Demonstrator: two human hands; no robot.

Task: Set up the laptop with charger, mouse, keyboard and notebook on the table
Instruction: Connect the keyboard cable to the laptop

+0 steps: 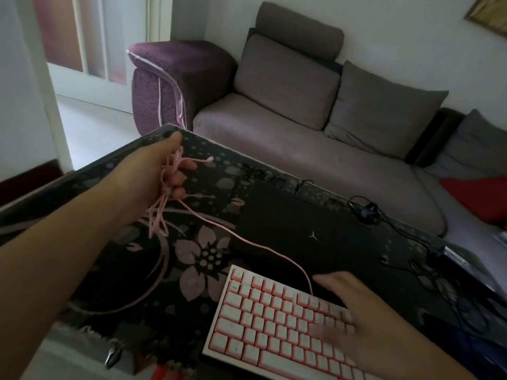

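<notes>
Beside the closed laptop (301,231), the left hand (162,171) grips a bunched pink cable (162,212). Its free end runs to the keyboard (277,325). The right hand (354,314) rests there, fingers spread flat.

The table (192,259) is black, printed with pale pink flowers, curling stems and small grey dots. The keyboard (277,322) has a white body and white keycaps, with pink showing between them. Its cable (247,239) is pale pink, part of it bunched in the left hand (162,174). The closed laptop (301,231) is matte black with a small silver emblem on its lid. The charger cord (395,226) is black. The sofa (315,149) is grey, its armrest (175,80) mottled purple, and a red cushion (477,196) lies at the right.
</notes>
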